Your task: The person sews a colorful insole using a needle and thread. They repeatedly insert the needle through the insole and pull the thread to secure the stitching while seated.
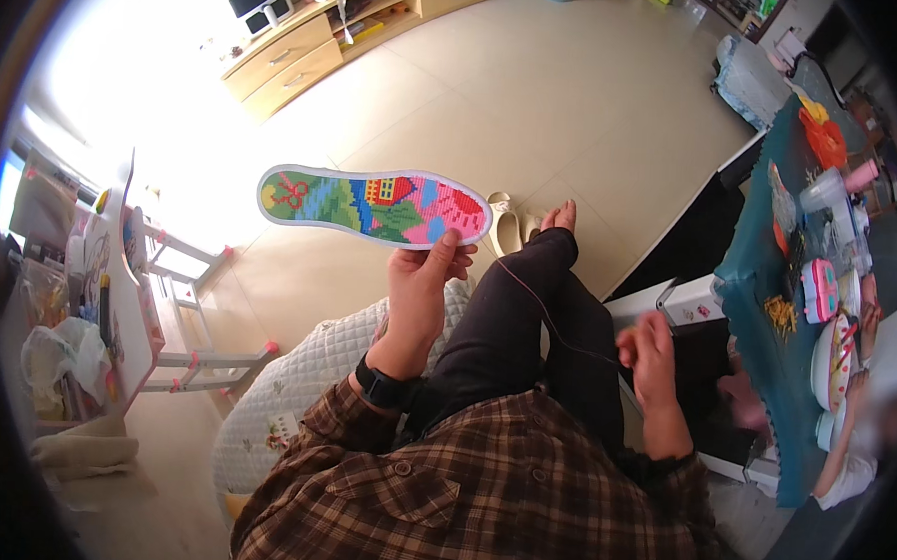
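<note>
My left hand (426,286) grips an embroidered shoe insole (377,205) near its right end, thumb on the patterned face and fingers behind. The insole has a white edge and a colourful stitched picture with a house, greenery and pink parts. A thin dark thread (541,303) runs from the insole's right end across my dark trousers to my right hand (646,356). The fingers of my right hand are bent together at the thread's far end, slightly blurred. Whether a needle is between them cannot be seen.
At the right, a table with a teal cloth (750,256) holds bowls, a pink-and-white box (820,290) and plastic containers; another person's arms rest there. A cluttered small desk (129,296) stands left. Light slippers (505,230) lie on the floor beside my foot.
</note>
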Action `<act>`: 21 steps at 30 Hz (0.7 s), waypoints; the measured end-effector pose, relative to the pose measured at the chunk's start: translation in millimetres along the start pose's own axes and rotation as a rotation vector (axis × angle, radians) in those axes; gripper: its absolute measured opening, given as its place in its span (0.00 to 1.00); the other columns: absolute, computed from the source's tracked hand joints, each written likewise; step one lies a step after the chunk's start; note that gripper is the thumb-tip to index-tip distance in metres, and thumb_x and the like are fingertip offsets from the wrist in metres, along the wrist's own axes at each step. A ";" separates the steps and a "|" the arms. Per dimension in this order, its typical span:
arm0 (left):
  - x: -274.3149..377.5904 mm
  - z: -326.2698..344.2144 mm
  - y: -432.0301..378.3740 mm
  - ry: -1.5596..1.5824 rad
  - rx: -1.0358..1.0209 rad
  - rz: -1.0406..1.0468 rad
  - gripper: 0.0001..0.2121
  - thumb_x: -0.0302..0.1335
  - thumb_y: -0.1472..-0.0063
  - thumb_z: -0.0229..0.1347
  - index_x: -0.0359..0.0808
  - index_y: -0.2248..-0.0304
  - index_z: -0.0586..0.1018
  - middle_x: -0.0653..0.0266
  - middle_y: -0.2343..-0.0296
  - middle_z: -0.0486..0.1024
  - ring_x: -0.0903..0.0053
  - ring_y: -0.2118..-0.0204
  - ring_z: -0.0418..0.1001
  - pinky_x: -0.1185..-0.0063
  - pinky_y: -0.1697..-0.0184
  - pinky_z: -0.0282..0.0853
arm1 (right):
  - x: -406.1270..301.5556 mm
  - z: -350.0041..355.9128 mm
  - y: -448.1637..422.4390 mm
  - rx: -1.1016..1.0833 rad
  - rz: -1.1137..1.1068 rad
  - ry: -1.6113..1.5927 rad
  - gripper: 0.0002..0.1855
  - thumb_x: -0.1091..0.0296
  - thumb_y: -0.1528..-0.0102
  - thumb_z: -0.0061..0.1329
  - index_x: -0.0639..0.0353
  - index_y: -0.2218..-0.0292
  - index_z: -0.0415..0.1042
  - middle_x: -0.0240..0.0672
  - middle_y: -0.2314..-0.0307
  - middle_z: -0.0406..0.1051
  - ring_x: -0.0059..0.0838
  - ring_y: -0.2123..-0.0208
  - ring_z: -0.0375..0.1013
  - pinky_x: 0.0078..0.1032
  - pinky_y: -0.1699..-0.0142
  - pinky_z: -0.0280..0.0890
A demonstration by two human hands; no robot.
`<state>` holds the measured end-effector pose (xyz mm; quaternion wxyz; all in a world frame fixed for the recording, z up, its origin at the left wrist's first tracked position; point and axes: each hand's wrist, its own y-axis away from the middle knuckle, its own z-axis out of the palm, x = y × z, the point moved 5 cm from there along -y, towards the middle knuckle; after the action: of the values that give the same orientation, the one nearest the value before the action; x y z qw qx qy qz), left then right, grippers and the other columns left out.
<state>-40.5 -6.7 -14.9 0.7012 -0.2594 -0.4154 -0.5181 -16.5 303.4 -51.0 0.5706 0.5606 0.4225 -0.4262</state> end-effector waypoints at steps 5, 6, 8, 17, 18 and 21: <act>1.1 16.6 14.6 -0.085 -0.065 0.011 0.06 0.27 0.45 0.50 0.32 0.71 0.72 0.64 0.80 0.72 0.83 0.80 0.66 0.86 0.78 0.59 | -98.7 113.8 4.4 -0.343 -0.407 0.401 0.04 0.74 0.47 0.38 0.61 0.69 0.65 0.33 0.84 0.65 0.17 0.85 0.63 0.14 0.79 0.57; 1.5 20.8 16.6 -0.100 -0.080 0.013 0.06 0.26 0.45 0.50 0.32 0.71 0.72 0.64 0.80 0.71 0.83 0.80 0.66 0.86 0.78 0.59 | -110.4 123.8 4.8 -0.306 -0.573 0.477 0.04 0.75 0.48 0.40 0.62 0.69 0.65 0.34 0.84 0.66 0.20 0.85 0.64 0.16 0.79 0.58; 3.2 26.9 20.8 -0.152 -0.093 0.026 0.06 0.26 0.45 0.50 0.31 0.71 0.72 0.64 0.80 0.71 0.83 0.81 0.65 0.85 0.78 0.59 | -126.8 138.7 9.5 -0.236 -0.908 0.625 0.04 0.77 0.51 0.42 0.62 0.70 0.67 0.37 0.83 0.67 0.24 0.84 0.66 0.19 0.78 0.59; 4.5 37.3 28.4 -0.136 -0.120 0.035 0.06 0.25 0.45 0.49 0.30 0.71 0.71 0.64 0.81 0.71 0.82 0.81 0.66 0.85 0.78 0.60 | -127.3 139.9 10.6 -0.152 -0.888 0.748 0.04 0.73 0.53 0.45 0.59 0.71 0.66 0.39 0.82 0.67 0.37 0.79 0.68 0.27 0.76 0.61; 4.7 37.7 28.2 -0.134 -0.128 0.033 0.05 0.25 0.45 0.49 0.30 0.71 0.71 0.64 0.81 0.71 0.82 0.81 0.66 0.85 0.78 0.60 | -127.6 139.7 10.6 -0.152 -0.893 0.745 0.04 0.73 0.53 0.45 0.59 0.71 0.65 0.39 0.82 0.67 0.37 0.79 0.68 0.27 0.76 0.61; 3.6 37.8 28.7 -0.150 -0.105 0.000 0.06 0.25 0.45 0.49 0.30 0.71 0.71 0.64 0.81 0.71 0.81 0.81 0.66 0.85 0.77 0.60 | -128.0 139.8 11.0 -0.156 -0.907 0.738 0.04 0.73 0.53 0.45 0.60 0.71 0.65 0.39 0.82 0.67 0.38 0.79 0.68 0.27 0.76 0.61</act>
<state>-24.8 30.9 9.8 0.6537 -0.3339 -0.4388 -0.5184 -41.1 165.4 76.9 0.1860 0.3917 0.8206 -0.3721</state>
